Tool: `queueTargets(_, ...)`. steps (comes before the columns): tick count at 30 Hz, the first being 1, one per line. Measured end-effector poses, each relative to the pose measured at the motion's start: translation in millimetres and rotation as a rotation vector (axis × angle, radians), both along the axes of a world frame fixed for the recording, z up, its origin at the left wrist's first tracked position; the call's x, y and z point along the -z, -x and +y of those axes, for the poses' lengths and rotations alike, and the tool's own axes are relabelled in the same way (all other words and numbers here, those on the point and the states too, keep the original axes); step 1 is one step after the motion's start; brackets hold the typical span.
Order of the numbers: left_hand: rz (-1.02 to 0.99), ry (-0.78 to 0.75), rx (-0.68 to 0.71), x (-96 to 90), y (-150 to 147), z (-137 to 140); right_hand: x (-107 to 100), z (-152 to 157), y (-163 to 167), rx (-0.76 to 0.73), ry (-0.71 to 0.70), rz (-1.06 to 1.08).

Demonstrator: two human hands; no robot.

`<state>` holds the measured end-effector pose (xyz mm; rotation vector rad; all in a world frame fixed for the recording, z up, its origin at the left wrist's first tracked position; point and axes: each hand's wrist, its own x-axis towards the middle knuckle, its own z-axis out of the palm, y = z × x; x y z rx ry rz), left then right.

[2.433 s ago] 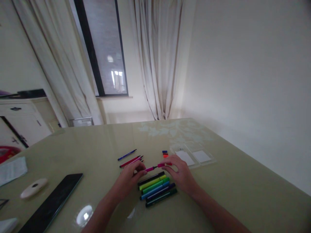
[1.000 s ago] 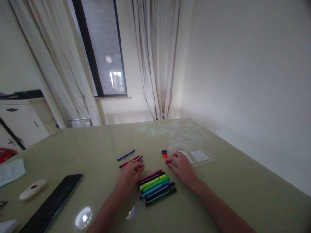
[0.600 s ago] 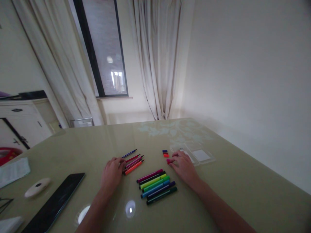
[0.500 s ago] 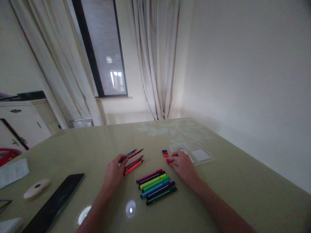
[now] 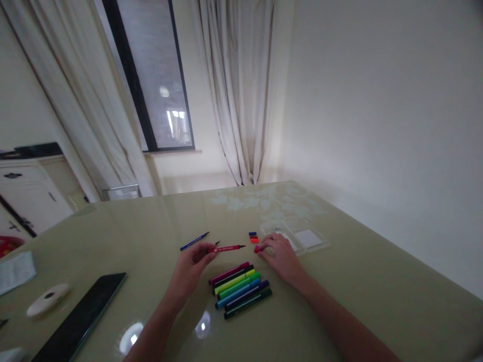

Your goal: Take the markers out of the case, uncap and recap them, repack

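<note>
My left hand [image 5: 196,261] pinches an uncapped red marker [image 5: 228,248], its dark tip pointing right. Just above that marker shows another dark pen tip; the rest of that pen is behind my fingers. An uncapped blue marker [image 5: 194,241] lies beyond my left hand. My right hand [image 5: 279,254] is closed, thumb and fingertips at a pink cap [image 5: 257,249] on the table. Beside it sit a few more caps, an orange one [image 5: 254,241] nearest and a dark blue one [image 5: 252,234] farthest. Several capped markers [image 5: 239,291] lie in a row between my forearms.
A clear plastic case [image 5: 311,239] lies open behind my right hand. On the left are a black tablet-like slab [image 5: 81,317], a pale oval object [image 5: 48,300] and a folded pale cloth or paper [image 5: 17,271]. A wall borders the table's right side.
My left hand has lifted the red marker and swung it right, towards the caps. The orange and pink uncapped pens are now mostly out of sight. My right hand stays at the pink cap.
</note>
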<state>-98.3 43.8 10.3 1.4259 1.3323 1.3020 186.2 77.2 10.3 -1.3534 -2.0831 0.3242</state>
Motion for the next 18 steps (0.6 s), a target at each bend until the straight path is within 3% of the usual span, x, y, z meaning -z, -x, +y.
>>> queueTargets(5,0.023,0.001,0.024,-1.1,-1.2,-1.0,-6.6,-5.5,4.8,-0.128,0.028,0.319)
queueTargets(18,0.011,-0.045,0.049,10.5,-4.3,2.1,-8.4,-11.8,12.2,-0.195,0.058,0.359)
